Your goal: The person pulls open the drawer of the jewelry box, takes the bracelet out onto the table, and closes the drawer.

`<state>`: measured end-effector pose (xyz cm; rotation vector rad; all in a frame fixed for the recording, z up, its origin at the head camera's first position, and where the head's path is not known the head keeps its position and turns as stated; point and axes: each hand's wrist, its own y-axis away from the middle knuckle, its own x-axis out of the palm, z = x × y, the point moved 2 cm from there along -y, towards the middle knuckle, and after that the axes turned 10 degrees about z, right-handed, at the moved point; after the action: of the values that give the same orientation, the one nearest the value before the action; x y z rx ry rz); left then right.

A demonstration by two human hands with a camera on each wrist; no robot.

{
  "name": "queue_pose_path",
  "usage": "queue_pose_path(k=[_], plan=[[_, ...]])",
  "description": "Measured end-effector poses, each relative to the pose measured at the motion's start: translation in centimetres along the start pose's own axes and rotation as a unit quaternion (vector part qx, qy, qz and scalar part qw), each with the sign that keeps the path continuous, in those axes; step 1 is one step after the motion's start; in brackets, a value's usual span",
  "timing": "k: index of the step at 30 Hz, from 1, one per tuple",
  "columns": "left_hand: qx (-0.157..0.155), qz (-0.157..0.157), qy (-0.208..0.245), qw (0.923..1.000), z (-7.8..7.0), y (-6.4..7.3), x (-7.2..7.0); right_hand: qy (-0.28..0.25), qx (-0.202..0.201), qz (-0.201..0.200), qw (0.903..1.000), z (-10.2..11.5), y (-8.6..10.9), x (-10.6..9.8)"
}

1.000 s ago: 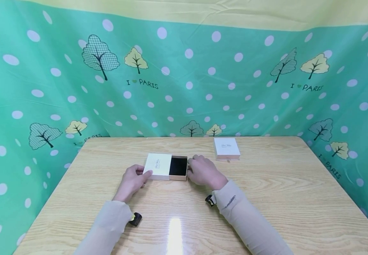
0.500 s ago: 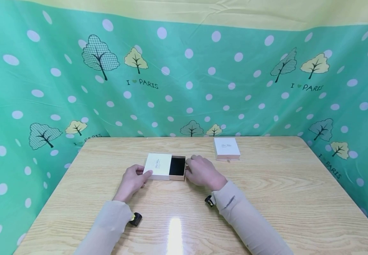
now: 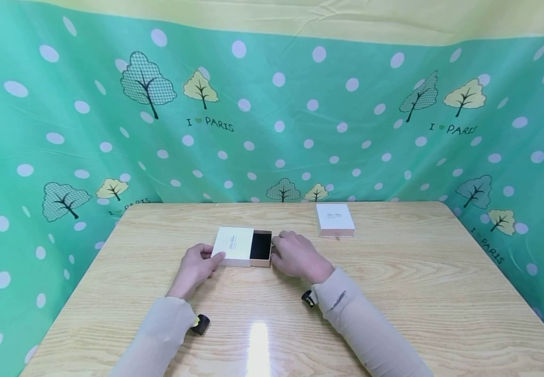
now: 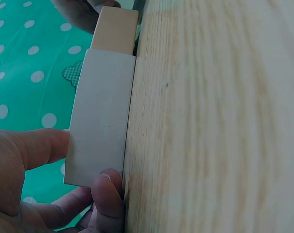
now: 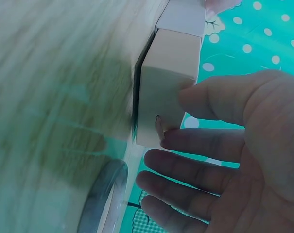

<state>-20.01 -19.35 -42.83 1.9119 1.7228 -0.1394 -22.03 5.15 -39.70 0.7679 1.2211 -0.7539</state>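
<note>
A white sliding gift box lies at the table's middle, its printed sleeve [image 3: 232,246] to the left and its drawer [image 3: 260,246] part way out to the right. The drawer shows a black inside and tan walls. My left hand [image 3: 195,267] holds the sleeve's left end, fingers about its corner in the left wrist view. My right hand [image 3: 297,255] is at the drawer's right end. In the right wrist view, extended thumb and forefinger touch the drawer's end face [image 5: 161,99], beside a small ribbon tab [image 5: 159,127]; the other fingers stretch out below.
A second white printed box [image 3: 335,217], fully slid together, stands at the back right of the wooden table [image 3: 418,293]. Behind and at the sides hangs a green dotted curtain [image 3: 295,131]. Small black cameras sit at both wrists.
The drawer has slid a little left into the sleeve, with my right hand moving along behind it. My left hand and the sleeve have stayed in place.
</note>
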Motion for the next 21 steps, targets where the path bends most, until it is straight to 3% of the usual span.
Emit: queue_pose_path(k=[21], plan=[[0.000,-0.002,-0.004,1.0000,-0.09,0.10,-0.01,0.008,-0.013,0.009,0.9998,0.35,-0.04,0.26]])
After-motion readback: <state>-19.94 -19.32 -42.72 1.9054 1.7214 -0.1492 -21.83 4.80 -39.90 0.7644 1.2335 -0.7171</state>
